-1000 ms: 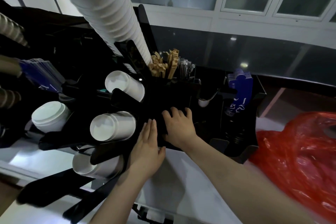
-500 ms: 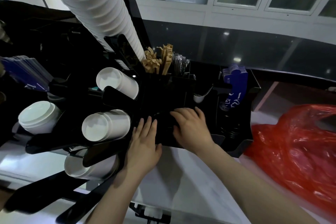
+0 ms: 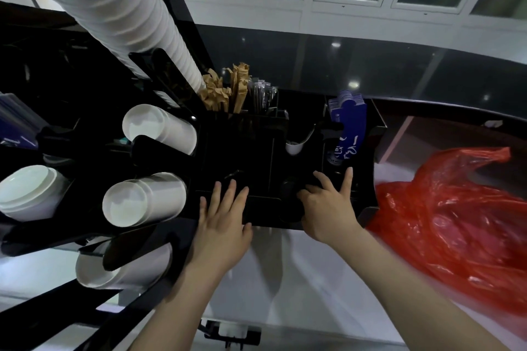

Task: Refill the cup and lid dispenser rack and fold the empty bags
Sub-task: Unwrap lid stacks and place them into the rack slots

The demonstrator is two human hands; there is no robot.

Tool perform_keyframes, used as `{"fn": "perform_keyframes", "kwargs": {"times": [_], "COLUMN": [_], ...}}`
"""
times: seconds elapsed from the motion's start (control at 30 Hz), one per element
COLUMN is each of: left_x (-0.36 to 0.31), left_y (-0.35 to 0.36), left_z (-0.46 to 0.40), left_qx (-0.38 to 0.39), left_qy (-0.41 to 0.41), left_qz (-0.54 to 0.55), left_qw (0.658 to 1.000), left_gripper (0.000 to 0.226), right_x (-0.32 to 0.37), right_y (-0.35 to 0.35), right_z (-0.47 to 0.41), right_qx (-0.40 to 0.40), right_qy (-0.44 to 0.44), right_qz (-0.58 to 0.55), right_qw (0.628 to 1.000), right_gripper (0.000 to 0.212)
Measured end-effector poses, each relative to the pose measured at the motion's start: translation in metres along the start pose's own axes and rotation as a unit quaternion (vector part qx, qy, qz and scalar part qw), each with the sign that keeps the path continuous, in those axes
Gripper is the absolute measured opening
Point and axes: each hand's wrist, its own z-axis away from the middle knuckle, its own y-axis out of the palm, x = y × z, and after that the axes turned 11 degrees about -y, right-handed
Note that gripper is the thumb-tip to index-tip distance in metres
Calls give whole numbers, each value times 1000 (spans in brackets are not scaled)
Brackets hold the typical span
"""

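Both hands lie flat on the front of the black rack [image 3: 236,151]: the left hand [image 3: 222,225] with fingers straight and spread, the right hand [image 3: 328,208] spread too, fingertips just bent over dark lids [image 3: 291,196]. White cups [image 3: 142,199] jut out left of the left hand. A red bag [image 3: 450,225] lies right of the right hand.

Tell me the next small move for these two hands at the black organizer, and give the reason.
Probably take both hands off the black organizer and reach the right hand toward the red plastic bag. Both the right hand and the left hand lie flat on the organizer's front edge and hold nothing, the white cup stacks already fill the rack's slots, and the bag lies crumpled and unfolded at the right.
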Motion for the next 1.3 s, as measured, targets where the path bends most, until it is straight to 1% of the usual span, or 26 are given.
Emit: {"fn": "perform_keyframes", "kwargs": {"times": [0.13, 0.2, 0.27, 0.33, 0.37, 0.4, 0.43, 0.5, 0.57, 0.63, 0.7, 0.73, 0.8, 0.9, 0.97, 1.03, 1.1, 1.23, 1.3], "left_x": [-2, -4, -5, -8, -9, -12, -15, -21, -25, -26, -26, -26, -24, -23, -23, -24, -26, -27, -27], "left_y": [-1, -2, -2, -2, -1, 0, 2, 6, 9, 11, 10, 10, 10, 10, 11, 12, 13, 13, 12], "left_z": [1, 2, 1, -2, -3, -4, -5, -6, -5, -5, -4, -4, -4, -4, -4, -3, -1, 0, 0], "left_qx": [4, 5, 7, 14, 21, 32, 44, 62, 63, 58, 57, 58, 61, 61, 61, 59, 57, 62, 64], "left_qy": [11, 23, 39, 54, 61, 70, 81, 101, 108, 104, 101, 101, 103, 100, 97, 91, 83, 72, 70], "left_qz": [13, 23, 32, 38, 40, 39, 34, 17, 4, 1, -3, -7, -11, -6, -6, -4, 0, -7, -11], "left_qw": [1000, 999, 999, 998, 997, 996, 995, 993, 992, 993, 993, 993, 993, 993, 993, 994, 995, 995, 995], "left_gripper": [68, 68, 67, 67, 67, 67, 67, 69, 71, 72, 73, 73, 74, 74, 74, 74, 75, 76, 76], "right_x": [0, 0, -5, -20, -30, -41, -52, -74, -87, -91, -89, -87, -81, -78, -79, -80, -78, -81, -85], "right_y": [-1, -3, -5, -5, -6, -7, -8, -6, -4, -4, -5, -5, 0, 6, 9, 9, 7, -2, -6], "right_z": [-1, 3, 10, 17, 20, 23, 25, 28, 27, 22, 14, 11, 7, 5, 6, 8, 6, -2, -4], "right_qx": [-4, -36, -139, -259, -285, -281, -255, -185, -122, -54, 5, 23, 39, 18, 11, 24, 47, 97, 108], "right_qy": [-9, -7, 2, 36, 58, 87, 116, 142, 95, 49, 46, 51, 63, 73, 58, 38, 32, 41, 37], "right_qz": [-2, -48, -133, -209, -243, -272, -286, -277, -243, -190, -126, -97, -49, -14, 2, 8, -13, -97, -121], "right_qw": [1000, 998, 981, 942, 925, 916, 916, 932, 958, 979, 991, 994, 996, 997, 998, 999, 998, 990, 986], "right_gripper": [44, 45, 39, 34, 34, 34, 35, 40, 53, 72, 87, 91, 94, 93, 98, 105, 106, 100, 97]}}
